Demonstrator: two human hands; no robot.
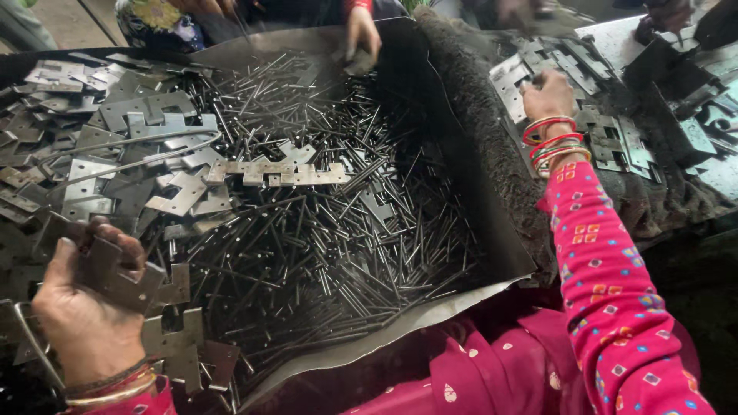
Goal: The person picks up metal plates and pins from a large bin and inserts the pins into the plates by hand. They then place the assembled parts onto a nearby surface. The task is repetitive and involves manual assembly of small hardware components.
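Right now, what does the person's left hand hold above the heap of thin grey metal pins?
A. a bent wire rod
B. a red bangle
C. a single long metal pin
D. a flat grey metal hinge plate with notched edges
D: the left hand grips a flat grey metal hinge plate with notched edges, beside the heap of thin metal pins.

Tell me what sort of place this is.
Probably a small hardware workshop where hinges get put together by hand. A heap of thin metal pins fills a metal sheet, stamped hinge leaves lie piled around it, and the left hand holds one leaf.
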